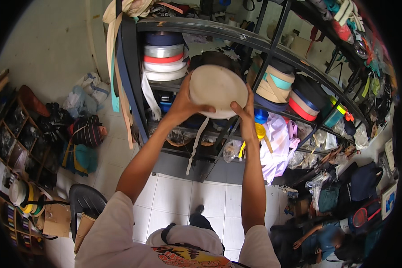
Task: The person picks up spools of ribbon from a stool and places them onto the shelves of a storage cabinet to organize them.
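Note:
Both my hands hold a cream roll of webbing [218, 90] up in front of the shelf. My left hand [183, 106] grips its left side, with the thumb lying across the near face. My right hand [245, 111] is closed on the right side, its thumb pressed on the lower edge. The fingers behind the roll are hidden. A pale loose strip [197, 145] hangs below the roll. Left of it on the shelf is a stack of webbing rolls [164, 60] in navy, grey, red and white. Some dark rolls [216, 58] show partly behind the held one.
The black metal shelf [201, 27] carries more rolls [274, 85] to the right. Long straps [117, 80] hang at its left end. Lilac cloth [276, 149] spills from the lower shelf. A black chair [87, 201] stands lower left. Another person [324, 241] is at lower right.

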Available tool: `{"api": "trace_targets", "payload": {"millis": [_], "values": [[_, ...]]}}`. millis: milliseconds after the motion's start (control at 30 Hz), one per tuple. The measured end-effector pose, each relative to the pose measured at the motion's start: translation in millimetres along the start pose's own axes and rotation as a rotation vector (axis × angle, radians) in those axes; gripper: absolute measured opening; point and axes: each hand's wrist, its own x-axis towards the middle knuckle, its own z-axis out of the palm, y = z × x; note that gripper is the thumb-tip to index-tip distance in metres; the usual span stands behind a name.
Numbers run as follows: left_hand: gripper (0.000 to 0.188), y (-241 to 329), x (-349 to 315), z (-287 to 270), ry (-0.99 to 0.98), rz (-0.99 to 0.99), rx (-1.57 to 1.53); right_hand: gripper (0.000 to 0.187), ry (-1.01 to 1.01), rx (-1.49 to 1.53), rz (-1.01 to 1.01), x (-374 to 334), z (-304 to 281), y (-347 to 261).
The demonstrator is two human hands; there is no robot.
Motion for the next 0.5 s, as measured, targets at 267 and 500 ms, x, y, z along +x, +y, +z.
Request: {"api": "trace_targets", "payload": {"millis": [267,500], "values": [[0.105,-61,140,14,-0.038,-0.006,0.213,0.113,-0.02,-0.109,-0.21,154,-50,46],[0.103,-103,190,16,0.058,-0.118,0.126,0.074,0.049,0.002,-0.104,214,-57,75]]}}
